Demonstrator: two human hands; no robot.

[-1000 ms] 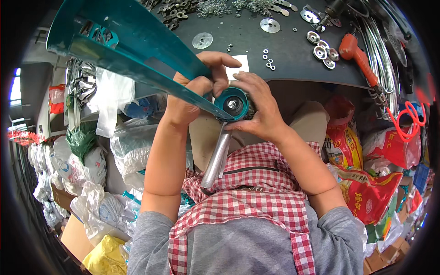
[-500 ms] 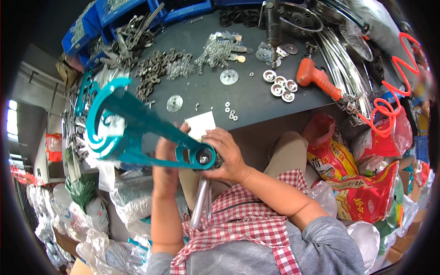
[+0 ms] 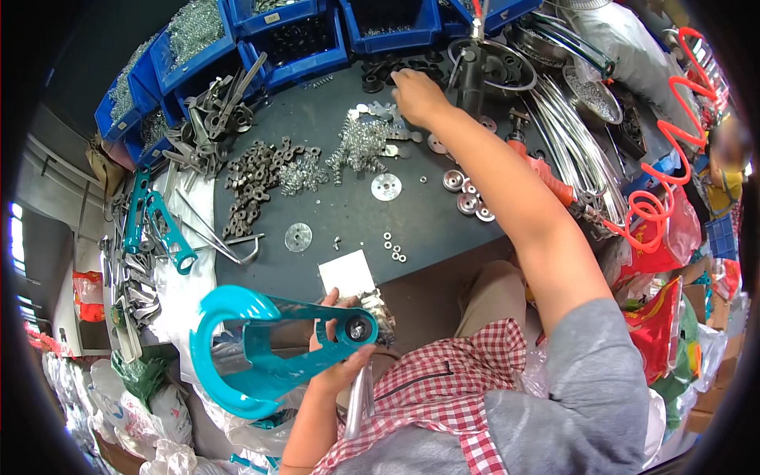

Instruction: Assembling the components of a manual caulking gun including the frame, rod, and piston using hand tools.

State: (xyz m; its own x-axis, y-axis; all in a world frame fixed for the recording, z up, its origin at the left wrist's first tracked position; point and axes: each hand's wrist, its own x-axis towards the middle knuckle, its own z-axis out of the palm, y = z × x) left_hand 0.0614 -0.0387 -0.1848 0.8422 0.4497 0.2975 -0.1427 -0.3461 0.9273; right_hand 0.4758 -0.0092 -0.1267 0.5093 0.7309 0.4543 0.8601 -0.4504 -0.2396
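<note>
My left hand (image 3: 336, 348) grips a teal bracket (image 3: 273, 309) by its narrow end, where a dark round bore with metal inside shows. The bracket's wide, curved open end points left. A silver tube (image 3: 358, 404) runs down from that narrow end over my lap. Across the bench, my right hand (image 3: 418, 96) is at the edge of a pile of black round parts (image 3: 374, 77). Its fingers are bent and drawn together; whatever is between the fingertips is hidden. A white square card (image 3: 347, 272) lies at the bench's near edge, just beyond my left hand.
Blue bins (image 3: 293, 47) line the back. Loose springs (image 3: 360, 146), dark small parts (image 3: 257, 178) and metal discs (image 3: 386, 187) lie on the bench. A red power tool (image 3: 546, 178) with a coiled red hose (image 3: 653, 206) and metal rods (image 3: 578, 134) lie right, beside an upright tool (image 3: 471, 79).
My right hand has left the bracket's narrow end and stretched to the black parts at the back. The bracket has dropped lower and turned in my left hand. The view has shifted.
</note>
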